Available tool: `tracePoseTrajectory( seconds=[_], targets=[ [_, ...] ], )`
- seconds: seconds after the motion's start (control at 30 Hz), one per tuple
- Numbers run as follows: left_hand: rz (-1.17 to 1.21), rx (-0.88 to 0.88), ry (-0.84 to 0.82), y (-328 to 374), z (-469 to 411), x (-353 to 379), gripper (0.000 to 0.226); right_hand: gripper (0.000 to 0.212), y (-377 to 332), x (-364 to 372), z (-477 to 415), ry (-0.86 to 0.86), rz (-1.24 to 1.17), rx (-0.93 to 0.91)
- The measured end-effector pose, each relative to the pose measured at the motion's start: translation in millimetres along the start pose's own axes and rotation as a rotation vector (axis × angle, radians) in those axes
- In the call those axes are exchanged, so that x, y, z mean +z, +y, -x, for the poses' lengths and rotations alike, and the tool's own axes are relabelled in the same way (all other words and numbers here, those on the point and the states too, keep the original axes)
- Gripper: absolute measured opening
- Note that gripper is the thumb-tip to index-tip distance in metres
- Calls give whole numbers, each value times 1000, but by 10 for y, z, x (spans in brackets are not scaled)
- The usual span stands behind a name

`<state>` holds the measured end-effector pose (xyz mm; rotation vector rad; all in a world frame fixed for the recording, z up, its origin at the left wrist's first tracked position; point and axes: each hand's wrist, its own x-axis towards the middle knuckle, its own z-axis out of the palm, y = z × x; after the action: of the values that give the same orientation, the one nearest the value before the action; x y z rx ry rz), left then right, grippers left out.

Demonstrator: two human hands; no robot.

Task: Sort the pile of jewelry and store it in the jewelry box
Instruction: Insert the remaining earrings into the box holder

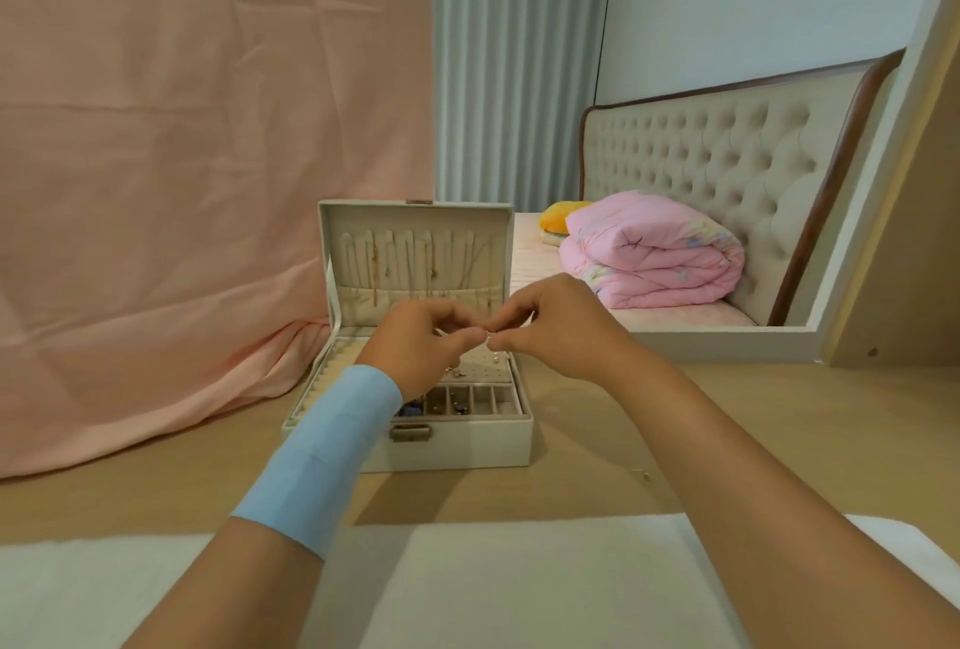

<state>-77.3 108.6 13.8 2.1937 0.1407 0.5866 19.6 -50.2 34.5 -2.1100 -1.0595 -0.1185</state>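
Note:
A cream jewelry box (457, 445) stands open on the wooden table, its upright lid (415, 253) hung with thin necklaces. Small compartments along its front hold dark pieces, and a perforated earring pad (480, 372) carries a few studs. Above the box my left hand (421, 341) and my right hand (550, 326) meet fingertip to fingertip, both pinching one tiny pale earring (490, 334). The left wrist wears a light blue band. One small loose piece of jewelry (644, 475) lies on the table to the right of the box.
A white cloth (519, 586) covers the table's near edge. A pink sheet (182, 180) hangs at the left and drapes onto the table beside the box. Behind the box a mirror shows a bed with a folded pink quilt (654, 253).

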Motion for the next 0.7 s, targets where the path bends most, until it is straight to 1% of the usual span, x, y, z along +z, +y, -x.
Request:
tracePoseTrajectory(
  seconds=[0.13,0.23,0.3,0.33,0.43,0.57,0.7],
  targets=[
    [63,-31,33,-101,-21,-125,4,9,-195,58,-203,-77,173,-67],
    [165,-33,36,-157,-21,-207,9,6,-241,89,-356,-121,187,-106],
    [224,-31,40,-193,-13,-267,13,15,-241,117,-411,-150,87,-118],
    [243,-32,45,-218,-13,-297,16,18,-236,139,-424,-163,-4,-119],
    [293,-57,62,-311,-28,-382,19,15,-205,233,-423,-178,-256,-91],
    [256,-79,78,-383,-64,-379,11,21,-151,398,-397,-198,-347,-34],
    [210,-86,128,-387,-143,-331,8,18,-118,451,-438,-136,-405,-2]
  ],
)
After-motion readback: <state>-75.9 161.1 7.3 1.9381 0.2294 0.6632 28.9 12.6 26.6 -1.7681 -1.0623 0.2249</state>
